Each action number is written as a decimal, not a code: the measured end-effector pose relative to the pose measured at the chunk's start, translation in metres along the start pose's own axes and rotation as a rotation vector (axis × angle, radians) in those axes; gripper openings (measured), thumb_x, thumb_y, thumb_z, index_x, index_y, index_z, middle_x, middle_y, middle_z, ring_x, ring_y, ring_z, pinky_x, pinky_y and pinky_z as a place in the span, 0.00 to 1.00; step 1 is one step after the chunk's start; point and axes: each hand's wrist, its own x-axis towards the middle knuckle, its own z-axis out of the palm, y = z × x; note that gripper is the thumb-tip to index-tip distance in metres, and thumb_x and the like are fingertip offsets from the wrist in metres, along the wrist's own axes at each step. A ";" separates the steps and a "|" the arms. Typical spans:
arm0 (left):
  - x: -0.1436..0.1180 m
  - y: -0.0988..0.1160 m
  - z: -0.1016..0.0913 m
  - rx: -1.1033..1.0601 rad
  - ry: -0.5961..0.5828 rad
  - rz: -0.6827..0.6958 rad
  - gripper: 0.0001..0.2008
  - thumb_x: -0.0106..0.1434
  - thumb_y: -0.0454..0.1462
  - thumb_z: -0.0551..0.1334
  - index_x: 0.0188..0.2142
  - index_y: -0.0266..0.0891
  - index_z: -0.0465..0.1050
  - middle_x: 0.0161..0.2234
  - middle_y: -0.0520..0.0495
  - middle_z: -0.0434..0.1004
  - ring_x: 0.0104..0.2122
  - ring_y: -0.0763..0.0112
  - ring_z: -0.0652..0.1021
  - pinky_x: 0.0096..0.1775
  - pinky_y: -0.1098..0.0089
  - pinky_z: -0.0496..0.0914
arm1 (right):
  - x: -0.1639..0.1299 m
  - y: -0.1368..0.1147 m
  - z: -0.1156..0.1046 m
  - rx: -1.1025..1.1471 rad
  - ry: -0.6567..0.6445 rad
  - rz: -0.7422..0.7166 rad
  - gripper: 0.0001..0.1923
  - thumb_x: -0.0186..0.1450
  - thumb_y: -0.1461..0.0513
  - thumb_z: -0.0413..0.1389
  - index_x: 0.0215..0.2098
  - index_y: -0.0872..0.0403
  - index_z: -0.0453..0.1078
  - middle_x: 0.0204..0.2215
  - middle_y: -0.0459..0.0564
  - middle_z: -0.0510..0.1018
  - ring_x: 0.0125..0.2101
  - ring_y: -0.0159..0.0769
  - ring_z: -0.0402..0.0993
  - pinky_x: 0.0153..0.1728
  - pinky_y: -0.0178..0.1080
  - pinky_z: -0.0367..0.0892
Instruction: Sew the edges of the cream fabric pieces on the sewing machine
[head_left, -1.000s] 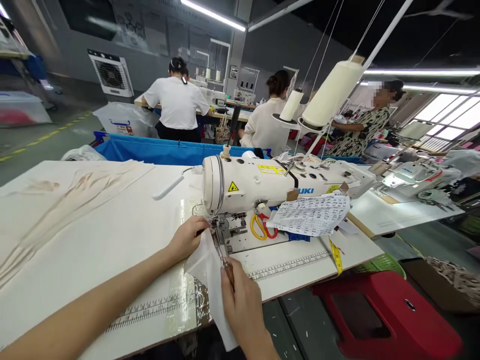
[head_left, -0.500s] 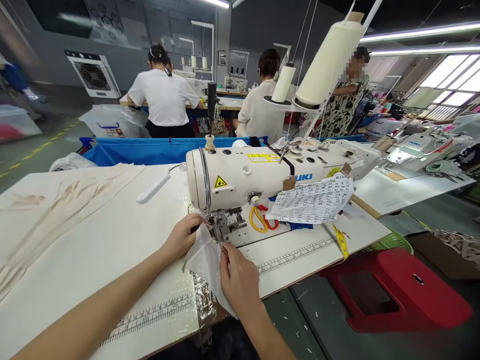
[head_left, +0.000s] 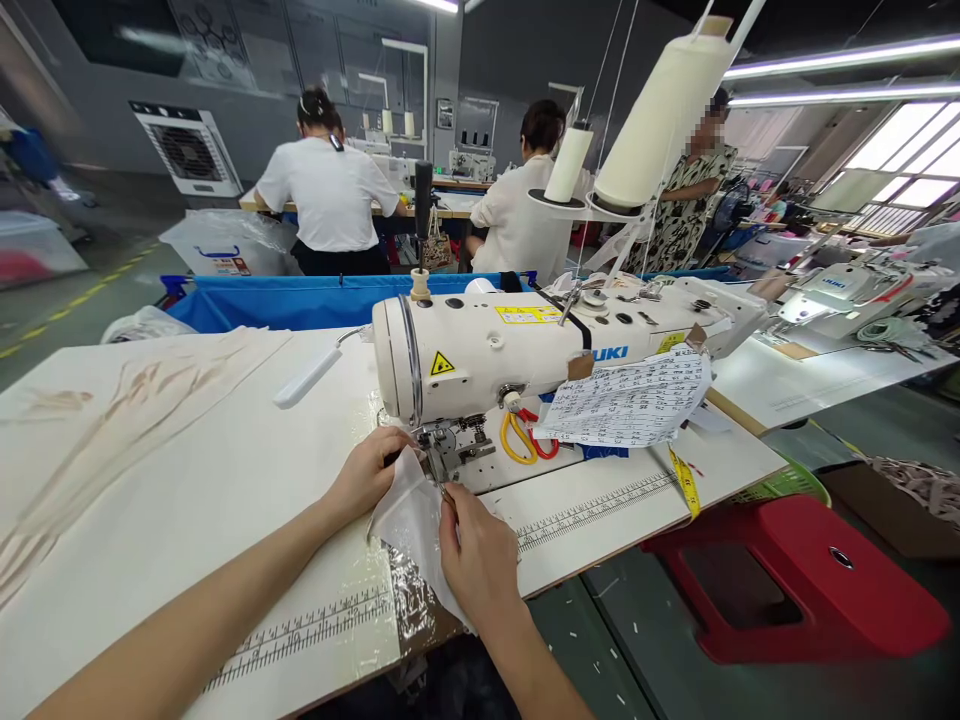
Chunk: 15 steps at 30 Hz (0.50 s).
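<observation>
Left hand: your left hand (head_left: 365,472) pinches the white fabric piece (head_left: 411,520) flat beside the presser foot (head_left: 437,452), steadying it.
Right hand: your right hand (head_left: 475,557) grips its near edge, aligning it.
Fabric: on the sewing machine (head_left: 525,350) bed, trailing off the table (head_left: 187,480).

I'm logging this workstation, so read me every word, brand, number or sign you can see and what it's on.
"UKI": blue letters on the sewing machine, start hidden by a strap.
Warning triangle sign: on the machine head, no words.
Yellow label: too small.
Printed sheet: too small.
Table ruler: numbers unreadable.
</observation>
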 end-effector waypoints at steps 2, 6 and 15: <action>0.000 0.000 0.001 0.021 0.000 0.007 0.13 0.66 0.41 0.55 0.34 0.40 0.77 0.39 0.44 0.78 0.42 0.62 0.76 0.45 0.63 0.72 | 0.000 0.000 0.000 -0.003 -0.010 0.000 0.17 0.72 0.65 0.44 0.49 0.57 0.73 0.37 0.53 0.84 0.27 0.39 0.81 0.23 0.36 0.68; -0.001 0.002 0.003 0.094 0.016 0.025 0.13 0.66 0.41 0.54 0.34 0.40 0.76 0.38 0.44 0.78 0.41 0.62 0.76 0.44 0.62 0.72 | 0.001 -0.001 0.000 -0.006 -0.049 0.001 0.17 0.72 0.66 0.44 0.50 0.58 0.73 0.38 0.54 0.84 0.28 0.40 0.82 0.23 0.37 0.70; 0.004 0.005 0.008 0.248 0.092 0.174 0.13 0.64 0.46 0.55 0.33 0.41 0.71 0.31 0.44 0.75 0.33 0.59 0.75 0.35 0.62 0.71 | 0.003 -0.012 -0.003 -0.090 -0.146 0.047 0.13 0.68 0.67 0.52 0.50 0.57 0.71 0.36 0.52 0.83 0.31 0.43 0.82 0.26 0.40 0.74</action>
